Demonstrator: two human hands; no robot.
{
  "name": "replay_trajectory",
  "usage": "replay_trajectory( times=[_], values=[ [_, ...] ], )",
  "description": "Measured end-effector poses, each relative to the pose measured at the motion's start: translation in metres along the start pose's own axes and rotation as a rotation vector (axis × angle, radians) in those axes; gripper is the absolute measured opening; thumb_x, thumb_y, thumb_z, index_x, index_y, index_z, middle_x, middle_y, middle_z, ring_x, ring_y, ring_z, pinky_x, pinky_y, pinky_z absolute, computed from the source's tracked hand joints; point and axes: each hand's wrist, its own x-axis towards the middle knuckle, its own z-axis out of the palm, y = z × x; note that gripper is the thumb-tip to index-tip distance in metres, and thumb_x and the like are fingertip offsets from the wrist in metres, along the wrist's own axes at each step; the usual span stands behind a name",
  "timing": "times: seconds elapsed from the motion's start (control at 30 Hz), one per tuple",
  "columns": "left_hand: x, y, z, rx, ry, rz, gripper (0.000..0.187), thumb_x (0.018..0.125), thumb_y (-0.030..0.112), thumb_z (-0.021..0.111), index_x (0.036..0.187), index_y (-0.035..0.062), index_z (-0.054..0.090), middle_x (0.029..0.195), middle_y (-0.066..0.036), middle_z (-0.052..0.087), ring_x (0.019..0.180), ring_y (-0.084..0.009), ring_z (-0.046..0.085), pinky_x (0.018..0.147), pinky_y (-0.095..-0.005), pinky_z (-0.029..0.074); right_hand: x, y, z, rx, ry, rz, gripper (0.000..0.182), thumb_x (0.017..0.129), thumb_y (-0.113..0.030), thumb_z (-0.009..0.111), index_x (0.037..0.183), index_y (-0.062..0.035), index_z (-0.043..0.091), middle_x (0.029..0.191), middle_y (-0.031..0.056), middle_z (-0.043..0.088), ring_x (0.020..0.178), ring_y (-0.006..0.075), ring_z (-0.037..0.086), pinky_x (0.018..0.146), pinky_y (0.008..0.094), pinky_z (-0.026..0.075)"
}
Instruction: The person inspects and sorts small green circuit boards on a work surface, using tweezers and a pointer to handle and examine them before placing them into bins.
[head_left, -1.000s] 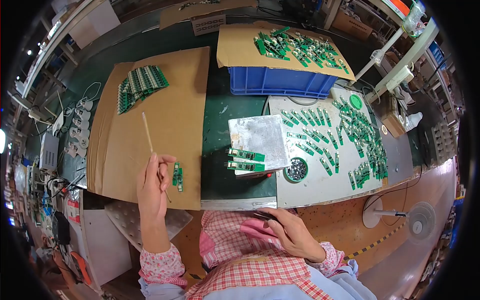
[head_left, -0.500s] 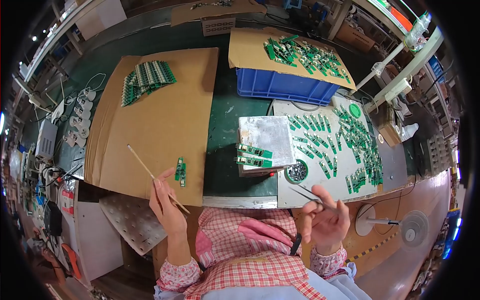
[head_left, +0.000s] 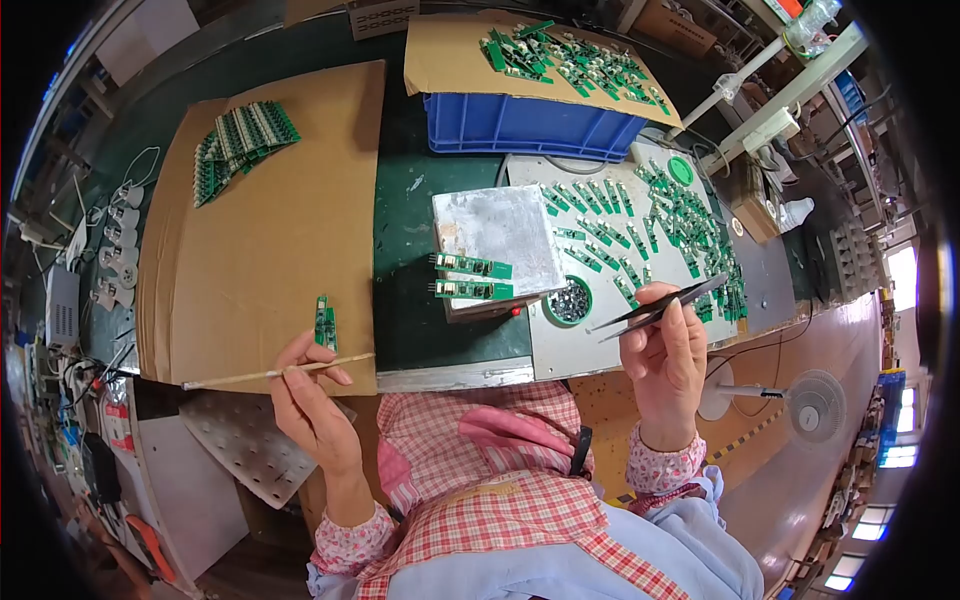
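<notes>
My left hand (head_left: 318, 412) is closed on a thin wooden stick (head_left: 235, 379), which lies nearly level over the front of the cardboard sheet (head_left: 270, 230). Just beyond those fingers is a small green circuit board (head_left: 325, 322) on the cardboard. Black tweezers (head_left: 660, 312) are pinched in my right hand (head_left: 668, 365), their tips apart and pointing left, with nothing between them. To the left of the tips, two circuit boards (head_left: 474, 278) lie side by side on a metal-topped block (head_left: 495, 220). A round green dish (head_left: 570, 302) of tiny parts stands beside the block.
Many circuit boards (head_left: 690, 225) are spread on the grey plate (head_left: 550, 350) at right. More boards lie on cardboard over a blue crate (head_left: 530, 125). Neat rows of boards (head_left: 245, 145) sit at the far left. A fan (head_left: 815, 408) stands beyond the right edge.
The stick has swung from upright-slanting to nearly level. My right hand has risen with the tweezers toward the grey plate. The whole view has shifted, with the table higher and further left.
</notes>
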Motion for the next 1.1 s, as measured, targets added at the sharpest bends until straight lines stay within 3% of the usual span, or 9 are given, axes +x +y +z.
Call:
replay_trajectory(
  times=[0.17,0.3,0.43,0.47,0.6,0.8,0.9,1.0,1.1],
  values=[
    [-0.001,-0.007,0.001,0.06,-0.043,0.0,0.036,0.104,0.019,0.03,0.116,-0.0055,0.054,0.093,-0.01,0.055,0.071,-0.0134,0.05,0.064,-0.0257,0.043,0.009,-0.003,0.014,-0.206,0.027,-0.041,0.025,0.097,-0.014,0.054,0.111,0.0065,0.059,0.086,0.0091,0.062,0.065,0.0076,0.056,0.048,0.0179,0.043],
    [0.0,-0.008,0.006,0.075,-0.034,0.005,0.033,0.102,0.014,0.03,0.112,-0.0053,0.055,0.09,-0.011,0.057,0.067,-0.0136,0.053,0.065,-0.0258,0.044,0.018,-0.002,0.016,-0.401,-0.092,-0.229,0.02,0.092,-0.007,0.06,0.109,0.001,0.065,0.102,0.0125,0.063,0.077,0.0079,0.057,0.056,0.0177,0.044],
    [0.002,-0.008,0.008,0.066,-0.035,-0.016,0.033,0.102,0.014,0.03,0.112,-0.0053,0.055,0.088,-0.01,0.057,0.066,-0.0134,0.053,0.066,-0.0265,0.044,0.034,-0.008,0.028,-0.821,-0.151,-0.452,0.02,0.081,-0.001,0.071,0.101,-0.0025,0.07,0.088,0.006,0.068,0.075,0.0108,0.056,0.059,0.0247,0.043],
    [0.003,-0.007,0.009,0.067,-0.032,-0.019,0.033,0.102,0.014,0.03,0.112,-0.0053,0.055,0.088,-0.01,0.057,0.066,-0.0134,0.053,0.067,-0.0266,0.044,0.035,-0.008,0.034,-0.839,-0.117,-0.452,0.025,0.074,0.001,0.076,0.098,-0.0041,0.071,0.086,0.0028,0.069,0.07,0.0136,0.056,0.061,0.0281,0.043],
    [0.003,-0.007,0.007,0.064,-0.053,-0.026,0.034,0.104,0.018,0.031,0.113,-0.0055,0.054,0.091,-0.01,0.055,0.071,-0.0135,0.049,0.065,-0.026,0.043,0.049,-0.008,0.043,-0.975,-0.232,-0.614,0.028,0.068,0.0,0.079,0.095,-0.0066,0.072,0.086,0.0007,0.07,0.065,0.0172,0.054,0.06,0.0286,0.043],
    [0.002,-0.011,-0.004,0.123,0.077,-0.063,0.033,0.104,0.019,0.033,0.109,-0.0044,0.055,0.089,-0.009,0.055,0.07,-0.0125,0.046,0.066,-0.026,0.042,0.056,-0.001,0.062,-1.08,-0.269,-0.656,0.027,0.066,-0.003,0.08,0.091,-0.0082,0.072,0.082,-0.0016,0.068,0.065,0.0171,0.053,0.06,0.0293,0.042],
    [0.004,-0.019,-0.018,0.414,0.097,-0.053,0.03,0.103,0.017,0.034,0.103,-0.0036,0.055,0.084,-0.006,0.056,0.066,-0.0123,0.047,0.065,-0.0278,0.04,0.058,0.0,0.065,-1.14,-0.317,-0.679,0.028,0.065,-0.001,0.081,0.091,-0.0066,0.072,0.08,0.0003,0.068,0.068,0.0168,0.053,0.061,0.0287,0.042],
    [0.014,-0.022,-0.023,0.471,0.072,-0.294,0.023,0.101,0.019,0.044,0.1,-0.0017,0.055,0.083,-0.007,0.055,0.065,-0.0144,0.044,0.064,-0.0286,0.039,0.059,0.004,0.07,-1.16,-0.305,-0.692,0.03,0.063,-0.003,0.082,0.09,-0.0095,0.072,0.078,-0.0022,0.066,0.067,0.0164,0.053,0.063,0.0296,0.04],
    [0.017,-0.041,-0.027,0.64,-0.055,-0.346,0.02,0.095,0.019,0.057,0.101,0.0004,0.056,0.085,-0.01,0.057,0.064,-0.0192,0.047,0.063,-0.0318,0.041,0.056,0.005,0.071,-1.154,-0.274,-0.671,0.03,0.063,-0.003,0.082,0.091,-0.01,0.072,0.078,-0.0034,0.066,0.067,0.016,0.053,0.063,0.0301,0.039]
  ],
)
